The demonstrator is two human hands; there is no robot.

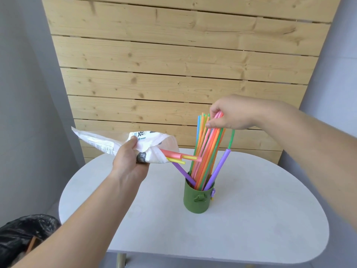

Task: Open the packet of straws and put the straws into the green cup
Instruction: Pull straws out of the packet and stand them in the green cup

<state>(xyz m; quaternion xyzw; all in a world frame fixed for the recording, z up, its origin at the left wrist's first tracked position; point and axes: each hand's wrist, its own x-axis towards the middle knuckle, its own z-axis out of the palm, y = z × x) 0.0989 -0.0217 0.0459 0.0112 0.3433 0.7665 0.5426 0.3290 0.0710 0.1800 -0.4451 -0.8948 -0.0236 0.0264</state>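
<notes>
With left hand (128, 161) at 9 o'clock gripping crinkly packet (100, 141), few straws (173, 154) poking from its mouth, and right hand (231, 115) at 2 o'clock pinching tops of those standing in cup (197, 200) at 5 o'clock: light, bendy, slick, likely best pinched bunched near tops.

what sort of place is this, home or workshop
Probably a plain corner of a room at home, though it could be a small filming set. A small white table stands before a pine plank panel set against grey walls, with a black bin bag low beside it.
</notes>
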